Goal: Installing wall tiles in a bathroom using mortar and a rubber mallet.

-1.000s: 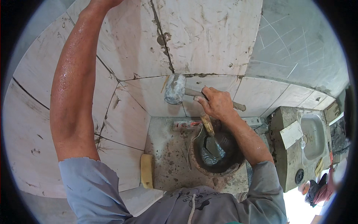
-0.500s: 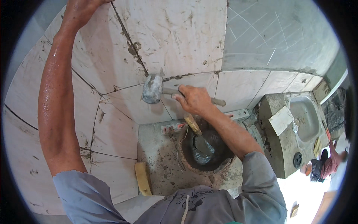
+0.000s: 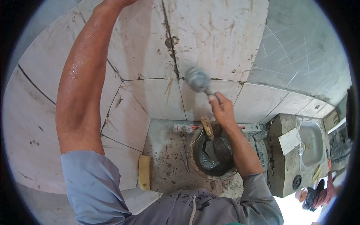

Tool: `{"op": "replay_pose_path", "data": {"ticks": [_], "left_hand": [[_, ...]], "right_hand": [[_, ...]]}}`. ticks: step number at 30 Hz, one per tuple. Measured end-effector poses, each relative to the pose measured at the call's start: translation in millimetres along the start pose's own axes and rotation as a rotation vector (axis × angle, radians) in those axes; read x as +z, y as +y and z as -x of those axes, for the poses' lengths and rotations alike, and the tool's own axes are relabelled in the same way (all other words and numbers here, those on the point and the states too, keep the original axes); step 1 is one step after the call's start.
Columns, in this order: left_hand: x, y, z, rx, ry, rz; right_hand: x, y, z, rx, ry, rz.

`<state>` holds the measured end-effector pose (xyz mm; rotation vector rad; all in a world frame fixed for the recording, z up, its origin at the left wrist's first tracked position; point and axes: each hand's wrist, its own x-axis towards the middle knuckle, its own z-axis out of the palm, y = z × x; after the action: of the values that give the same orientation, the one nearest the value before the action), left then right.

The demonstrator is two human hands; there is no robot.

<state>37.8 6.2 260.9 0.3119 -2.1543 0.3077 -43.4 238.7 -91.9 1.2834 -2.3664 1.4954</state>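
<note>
My right hand (image 3: 224, 108) is closed round the handle of a rubber mallet (image 3: 197, 79). The mallet's grey head is smeared by motion, close to the seam below a large upper wall tile (image 3: 213, 37); whether it touches cannot be told. My left arm reaches up along the wall, and my left hand (image 3: 122, 2) is at the top edge of the picture, by the upper tiles; its fingers are cut off. Below my right forearm stands a round bucket (image 3: 194, 165) of wet grey mortar, with a wooden-handled trowel (image 3: 206, 126) leaning in it.
A spirit level (image 3: 182, 128) lies behind the bucket against the wall. A yellow sponge block (image 3: 145, 173) sits at the tiled corner. To the right is a concrete counter with a metal sink (image 3: 312, 146) and a white tile piece (image 3: 289, 141). Another person (image 3: 318, 197) is at far right.
The mallet has swung up and to the right, from below the tile seam to beside it. The whole view has shifted, with the wall now further right. My left hand stays high.
</note>
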Motion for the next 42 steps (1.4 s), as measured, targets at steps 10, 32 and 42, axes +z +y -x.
{"op": "replay_pose_path", "data": {"ticks": [10,32,42], "left_hand": [[0.5,-12.8,-5.8,0.162,0.024,0.027],[31.6,-37.1,-2.6,0.19,0.283,0.248],[33.7,-37.0,-6.6,0.201,0.289,0.226]], "right_hand": [[-31.6,-38.9,-8.8,0.213,0.22,-0.676],[-16.0,-87.4,-50.3,-0.125,0.348,-0.563],[0.8,-68.7,-74.0,-0.114,0.298,-0.405]]}}
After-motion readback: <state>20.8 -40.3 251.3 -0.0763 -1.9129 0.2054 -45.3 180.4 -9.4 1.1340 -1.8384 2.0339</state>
